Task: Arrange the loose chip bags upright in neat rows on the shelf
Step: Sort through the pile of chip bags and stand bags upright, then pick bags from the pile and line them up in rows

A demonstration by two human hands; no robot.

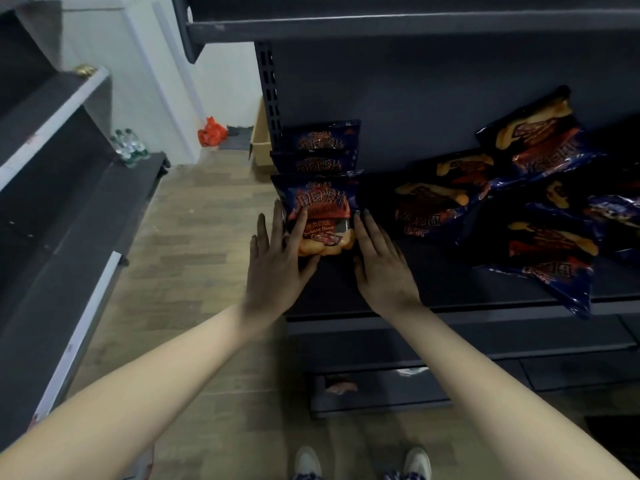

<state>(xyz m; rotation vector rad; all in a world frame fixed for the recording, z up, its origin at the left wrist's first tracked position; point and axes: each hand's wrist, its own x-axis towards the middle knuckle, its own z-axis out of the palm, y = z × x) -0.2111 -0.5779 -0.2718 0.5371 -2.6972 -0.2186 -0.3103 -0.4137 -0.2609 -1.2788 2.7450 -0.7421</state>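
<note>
Three dark blue chip bags stand upright in a row at the left end of the dark shelf (433,282). The front bag (325,209) is flanked by both hands. My left hand (277,261) lies flat against its left side, one finger across its face. My right hand (381,261) presses flat against its right side. Behind it stand the second bag (317,162) and the third bag (322,135). Several loose bags (540,216) lie in a flat jumble on the right half of the shelf, one (557,285) hanging over the front edge.
A shelf board (381,26) overhangs above. A slotted upright post (270,98) bounds the shelf's left end. Lower shelves (485,341) jut out below. Another shelving unit (69,188) with water bottles (130,147) stands left across a wood-floor aisle. A cardboard box (259,147) sits behind.
</note>
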